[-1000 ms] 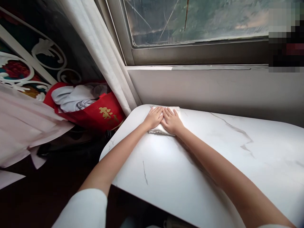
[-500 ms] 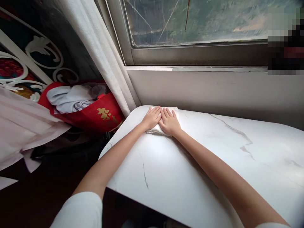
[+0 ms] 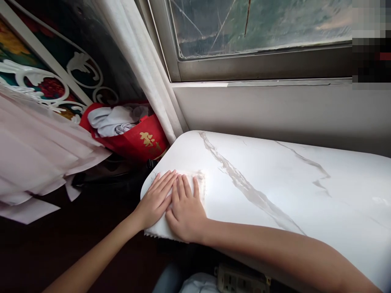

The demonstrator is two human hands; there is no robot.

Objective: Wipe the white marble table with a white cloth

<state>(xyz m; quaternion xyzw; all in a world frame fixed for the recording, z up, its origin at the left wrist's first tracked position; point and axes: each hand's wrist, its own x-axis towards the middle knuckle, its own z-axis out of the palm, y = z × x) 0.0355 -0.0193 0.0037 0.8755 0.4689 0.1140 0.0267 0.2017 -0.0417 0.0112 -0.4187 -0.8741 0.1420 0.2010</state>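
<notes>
White cloth [image 3: 200, 179] under both palms, at rounded near-left end of marbled surface [image 3: 256, 162] | left hand [image 3: 155, 201] flat, fingers together | right hand [image 3: 186, 209] flat, fingers slightly spread, thumb out

from here, the table [image 3: 259, 171] has a glossy white, marble-look top with gray-brown veins and rounded corners. a pale cloth [image 3: 200, 183] lies flat near its left end, slightly over the near edge, with the left hand [image 3: 154, 203] and right hand [image 3: 187, 211] pressed on it.
</notes>
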